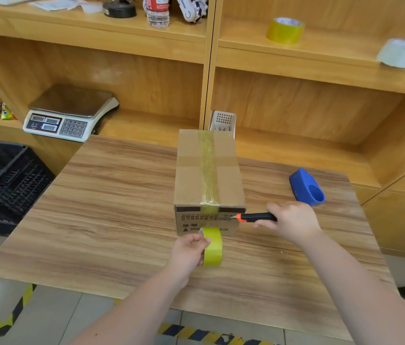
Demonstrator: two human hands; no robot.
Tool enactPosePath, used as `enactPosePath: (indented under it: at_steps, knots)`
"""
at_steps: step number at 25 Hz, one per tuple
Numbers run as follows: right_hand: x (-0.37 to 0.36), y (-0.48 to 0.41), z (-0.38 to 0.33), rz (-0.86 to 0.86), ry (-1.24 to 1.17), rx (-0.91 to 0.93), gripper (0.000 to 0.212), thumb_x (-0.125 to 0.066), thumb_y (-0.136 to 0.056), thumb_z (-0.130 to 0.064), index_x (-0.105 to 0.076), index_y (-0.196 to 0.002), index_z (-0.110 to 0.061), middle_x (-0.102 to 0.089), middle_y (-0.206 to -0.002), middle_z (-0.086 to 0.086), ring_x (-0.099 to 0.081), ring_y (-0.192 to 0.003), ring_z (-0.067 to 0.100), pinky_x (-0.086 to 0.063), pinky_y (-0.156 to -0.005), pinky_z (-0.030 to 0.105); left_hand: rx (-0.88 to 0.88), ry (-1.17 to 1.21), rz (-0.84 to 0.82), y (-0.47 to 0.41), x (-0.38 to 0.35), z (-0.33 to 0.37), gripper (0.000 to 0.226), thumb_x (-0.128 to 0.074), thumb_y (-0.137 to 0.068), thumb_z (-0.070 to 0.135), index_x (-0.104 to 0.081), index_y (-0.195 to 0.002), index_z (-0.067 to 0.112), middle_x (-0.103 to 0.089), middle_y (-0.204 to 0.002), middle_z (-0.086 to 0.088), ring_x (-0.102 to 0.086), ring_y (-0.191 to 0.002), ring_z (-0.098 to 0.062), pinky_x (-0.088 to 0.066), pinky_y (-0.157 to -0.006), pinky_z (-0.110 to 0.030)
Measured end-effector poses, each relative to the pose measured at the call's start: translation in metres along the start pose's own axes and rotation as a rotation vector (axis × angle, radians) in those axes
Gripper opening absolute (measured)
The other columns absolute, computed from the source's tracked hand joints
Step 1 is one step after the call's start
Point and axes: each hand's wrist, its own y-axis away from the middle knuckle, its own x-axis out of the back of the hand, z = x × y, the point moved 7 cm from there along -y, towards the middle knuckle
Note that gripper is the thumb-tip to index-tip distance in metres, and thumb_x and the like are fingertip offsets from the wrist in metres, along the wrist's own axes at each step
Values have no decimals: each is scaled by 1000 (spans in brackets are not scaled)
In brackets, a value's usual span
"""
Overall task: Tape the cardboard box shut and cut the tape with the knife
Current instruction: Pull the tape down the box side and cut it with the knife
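Note:
A closed cardboard box [189, 175] stands on the wooden table [102, 220], a strip of yellowish tape [207, 168] running along its top seam and down over the near face. My left hand [187, 252] grips the yellow tape roll [212, 246] just in front of the box, below the taped edge. My right hand [293, 222] holds a black and orange utility knife [253, 217], its blade tip pointing left against the tape on the box's near face.
A blue tape dispenser [307, 188] lies on the table to the right of the box. A weighing scale [69, 113] sits on the shelf at back left, a black crate [2, 178] at the left. Two spare tape rolls [285, 30] rest on the upper right shelf.

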Motion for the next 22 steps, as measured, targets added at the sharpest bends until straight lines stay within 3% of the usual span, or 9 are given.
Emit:
enactPosePath:
  at_steps: [2, 4, 8, 13, 17, 20, 22]
  knots:
    - [-9, 14, 17, -72, -71, -128, 58, -51, -68, -76, -40, -56, -21, -36, -41, -6, -37, -38, 23, -37, -38, 26, 2, -30, 23, -4, 6, -4, 15, -66, -87, 15, -70, -98, 5, -55, -70, -10, -45, -53, -17, -37, -49, -23]
    - [-26, 38, 46, -154, -204, -369, 59, -63, -66, -72, -42, -57, -18, -49, -46, -4, -48, -48, 21, -38, -45, 28, -32, -111, 66, -8, 12, -4, 14, -67, -85, 16, -70, -95, 6, -57, -72, -7, -47, -55, -13, -37, -53, -24]
    - [-73, 104, 83, -278, -600, -747, 53, -74, -69, -54, -40, -52, -17, -47, -41, 1, -42, -41, 19, -31, -47, 29, -157, -448, 57, -11, 15, 0, 10, -67, -86, 22, -64, -95, 19, -64, -84, 0, -56, -70, -12, -40, -60, -19]
    - [-135, 149, 70, -336, -860, -1095, 40, -59, -90, -38, -51, -65, -7, -54, -35, 8, -48, -28, 21, -34, -34, 18, -353, -1277, -46, -19, 2, -18, 27, -47, -93, 30, -60, -117, 28, -69, -111, -2, -63, -100, -26, -48, -80, -31]
    - [-182, 147, 28, -464, -913, -1177, 38, -44, -97, -38, -54, -84, -4, -62, -52, 15, -55, -36, 24, -46, -37, 26, -435, -1612, -163, -24, -14, -36, 30, -42, -94, 12, -58, -118, 21, -62, -118, -10, -52, -112, -30, -40, -90, -35]
    - [-193, 138, 11, -578, -604, -1037, 46, -32, -98, -46, -58, -86, -10, -67, -68, 9, -63, -58, 25, -54, -57, 35, -491, -1732, -195, -29, -15, -46, 42, -46, -92, 4, -51, -130, 21, -57, -130, -11, -42, -126, -29, -36, -100, -37]
    - [-192, 131, 7, -632, -410, -930, 50, -26, -97, -51, -58, -82, -15, -63, -68, 3, -62, -66, 23, -52, -62, 33, -523, -1648, -185, -33, -7, -42, 41, -49, -93, 11, -51, -133, 24, -56, -135, -4, -37, -132, -24, -33, -106, -36]
